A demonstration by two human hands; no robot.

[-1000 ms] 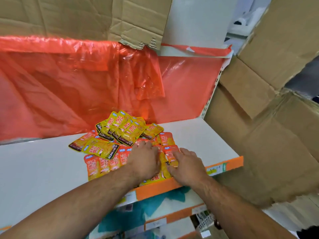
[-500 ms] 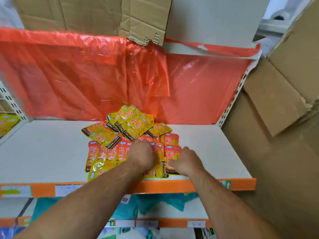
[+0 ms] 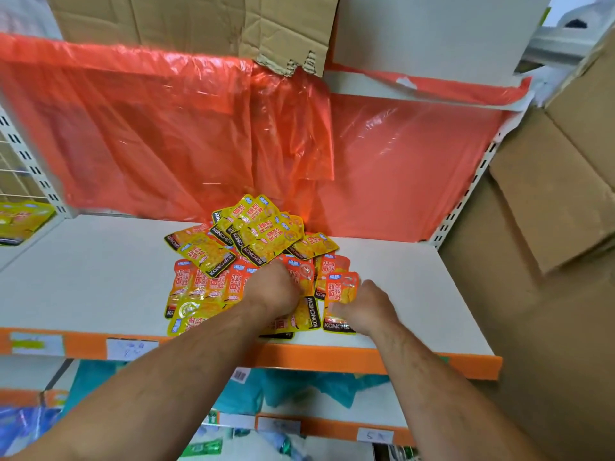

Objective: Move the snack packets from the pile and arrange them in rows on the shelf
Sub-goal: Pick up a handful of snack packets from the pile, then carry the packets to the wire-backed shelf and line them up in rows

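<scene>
snack packets (image 3: pixel 259 239) lie heaped on the shelf (image 3: pixel 409 281) (right hand (image 3: pixel 366 306) grips one).

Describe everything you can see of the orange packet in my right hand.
The packet is a glossy plastic pouch: orange, with a blue label at the top, red characters, yellow snack pictured below and a black KONCHEW band along the bottom. It sits at the right end of the pile, near the front edge of the shelf, top pointing backward. The right hand pinches its lower right side; its left edge meets a neighbouring packet.
</scene>
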